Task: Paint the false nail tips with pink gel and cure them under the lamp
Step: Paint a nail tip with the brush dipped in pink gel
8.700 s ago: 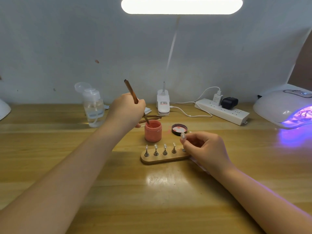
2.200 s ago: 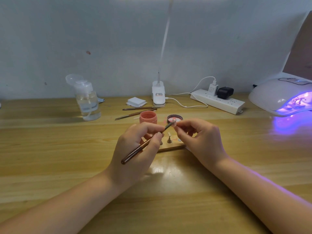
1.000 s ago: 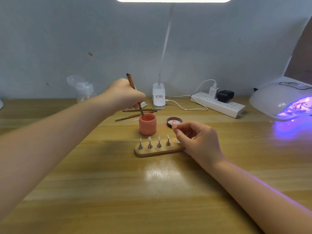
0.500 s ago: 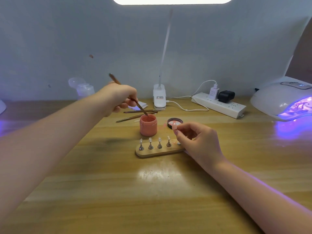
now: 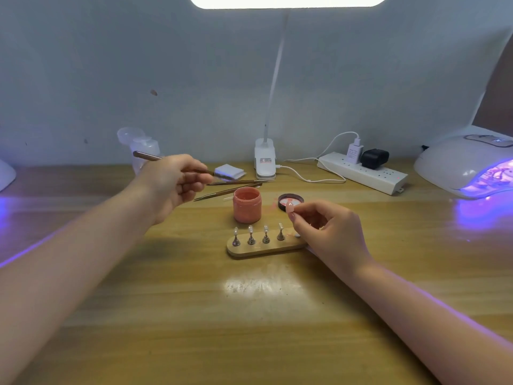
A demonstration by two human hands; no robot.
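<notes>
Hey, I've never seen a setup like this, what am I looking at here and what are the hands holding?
This is one picture from a camera worn on a person's head, looking down at their two bare hands over a wooden table. The left hand holds a thin brush. The right hand pinches a pink nail tip. Between them stands an open pink gel jar, its lid lying beside it. In front is a wooden holder with four small metal stands bearing tips. At the far right a white curing lamp glows purple. Behind lie two spare tools, a pad stack, a pump bottle, a clip lamp and a power strip.
</notes>
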